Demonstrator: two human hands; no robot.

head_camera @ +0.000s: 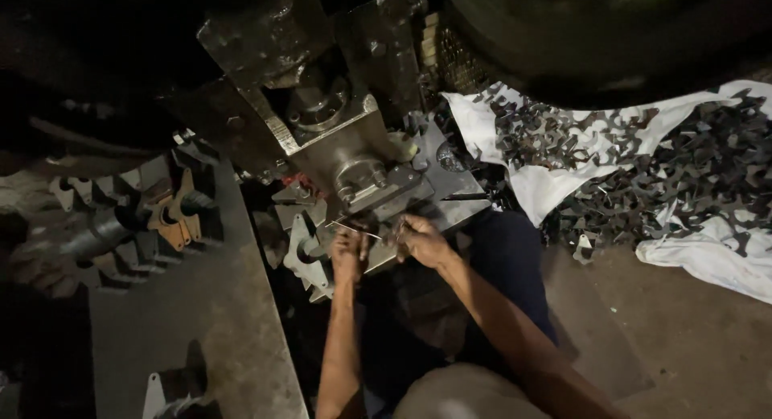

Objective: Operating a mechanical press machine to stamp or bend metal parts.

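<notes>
Together both hands (386,246) pinch a thin metal rod (354,227).

Bare forearms, dark blue trousers (507,258)

Press machine (346,145) at centre; cut metal plates (173,214) stacked to its left; stamped metal pieces (683,174) heaped on cloth (708,254) to its right.

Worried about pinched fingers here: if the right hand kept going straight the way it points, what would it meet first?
Probably the grey metal press block just beyond the right hand; depth is hard to judge in this dim view.
</notes>
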